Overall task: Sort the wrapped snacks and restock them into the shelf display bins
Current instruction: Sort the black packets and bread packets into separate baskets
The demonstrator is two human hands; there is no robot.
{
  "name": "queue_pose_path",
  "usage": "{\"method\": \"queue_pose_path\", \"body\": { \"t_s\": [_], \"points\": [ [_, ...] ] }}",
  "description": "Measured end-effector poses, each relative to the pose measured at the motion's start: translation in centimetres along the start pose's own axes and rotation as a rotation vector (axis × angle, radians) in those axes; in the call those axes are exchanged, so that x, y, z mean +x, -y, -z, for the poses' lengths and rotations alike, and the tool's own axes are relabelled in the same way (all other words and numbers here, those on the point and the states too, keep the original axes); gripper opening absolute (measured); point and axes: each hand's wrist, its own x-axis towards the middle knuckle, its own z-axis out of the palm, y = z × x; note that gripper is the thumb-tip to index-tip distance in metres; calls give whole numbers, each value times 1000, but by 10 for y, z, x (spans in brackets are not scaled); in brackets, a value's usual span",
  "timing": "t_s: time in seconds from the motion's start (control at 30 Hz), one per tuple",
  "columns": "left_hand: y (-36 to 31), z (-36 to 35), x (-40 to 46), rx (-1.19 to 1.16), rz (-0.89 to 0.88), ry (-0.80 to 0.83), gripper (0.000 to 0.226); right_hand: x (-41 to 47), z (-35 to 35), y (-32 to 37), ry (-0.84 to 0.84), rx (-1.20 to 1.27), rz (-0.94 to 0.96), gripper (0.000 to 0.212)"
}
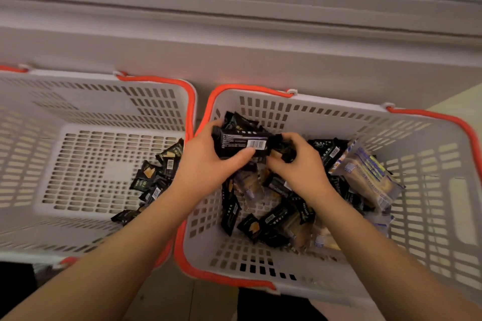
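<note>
- Left hand grips a bunch of black packs; right hand pinches its end.
- Below the hands, mixed snacks fill the right basket.
- Left of them, sorted packs lie in the left basket.

I'm in a shop: two shopping baskets with orange handles hold barcoded wrapped snacks, lower frame.

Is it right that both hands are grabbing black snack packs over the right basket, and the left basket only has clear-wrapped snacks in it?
Not quite. The head view shows the left basket holds black snack packs, not clear-wrapped ones. The clear-wrapped snacks lie in the right basket. The rest is right: the left hand and right hand grip black packs over it.
</note>
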Motion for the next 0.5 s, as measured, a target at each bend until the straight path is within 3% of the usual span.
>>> {"method": "queue_pose_path", "body": {
  "t_s": [0.13, 0.2, 0.33, 0.5],
  "points": [
    [3, 45, -18, -228, 38, -186, 25, -11, -4, 68, 123, 30, 80, 37],
    [12, 69, -25, -354, 110, -246, 19, -13, -13, 98, 214, -85, 146, 33],
    [52, 115, -43, -694, 423, -179, 10, -23, -48, 137, 332, -338, 302, 34],
    [104, 148, -70, -694, 581, -291, 5, -42, -125, 145, 335, -516, 384, 41]
  ]
}}
